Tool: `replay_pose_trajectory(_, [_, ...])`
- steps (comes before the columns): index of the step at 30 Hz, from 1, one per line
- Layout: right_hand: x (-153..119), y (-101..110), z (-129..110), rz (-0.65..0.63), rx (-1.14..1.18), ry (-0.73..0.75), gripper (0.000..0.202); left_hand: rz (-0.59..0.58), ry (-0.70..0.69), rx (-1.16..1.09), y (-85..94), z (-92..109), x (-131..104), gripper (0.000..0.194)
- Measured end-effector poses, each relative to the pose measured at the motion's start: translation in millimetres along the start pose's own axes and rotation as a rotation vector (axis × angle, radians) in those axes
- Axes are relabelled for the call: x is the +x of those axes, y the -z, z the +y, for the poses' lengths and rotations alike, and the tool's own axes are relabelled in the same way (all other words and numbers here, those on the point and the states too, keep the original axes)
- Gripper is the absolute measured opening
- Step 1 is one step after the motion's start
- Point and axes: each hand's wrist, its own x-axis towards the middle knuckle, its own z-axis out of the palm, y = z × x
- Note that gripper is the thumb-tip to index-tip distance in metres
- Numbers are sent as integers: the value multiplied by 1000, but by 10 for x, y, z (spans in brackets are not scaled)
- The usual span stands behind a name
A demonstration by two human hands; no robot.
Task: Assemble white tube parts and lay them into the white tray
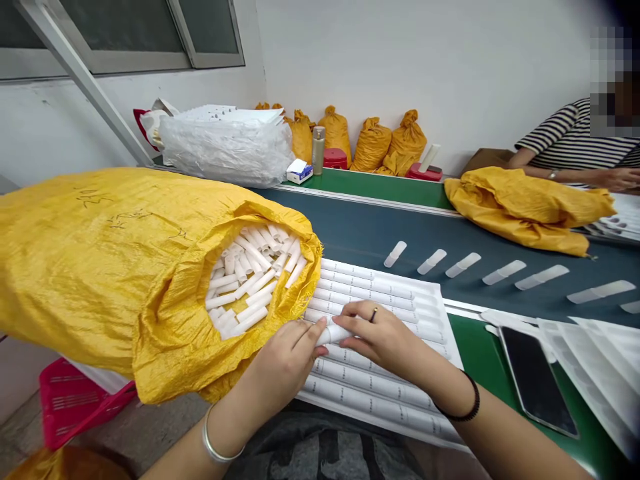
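Between my hands is a short white plastic tube [332, 334], held over a white tray [434, 300]. My left hand [286, 357] is closed, pinching the tube's left end. The fingers of my right hand [383, 333] are closed round its right end. Rows of white tubes [367, 403] with small dark print lie in the tray. To the left, the mouth of a big yellow woven sack [165, 287] gapes beside my left hand, showing many loose white tubes [255, 280]. My fingers hide part of the held tube.
Several translucent tubes [463, 265] lie spaced along the dark conveyor belt [350, 223]. A phone [537, 380] and white trays [590, 373] rest on the green ledge at right. Across the belt are a folded yellow sack [530, 207] and a person in a striped sleeve [555, 133].
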Motion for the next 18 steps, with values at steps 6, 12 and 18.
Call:
replay_pose_trajectory(6, [627, -85, 868, 21, -321, -595, 28, -131, 517, 307, 192, -692, -45, 35])
replay_pose_trajectory(12, [896, -76, 1633, -96, -303, -916, 21, -612, 808, 291, 199, -1067, -135, 18])
replay_pose_trajectory(18, [474, 195, 1520, -208, -379, -976, 38, -607, 803, 341, 52, -945, -124, 18])
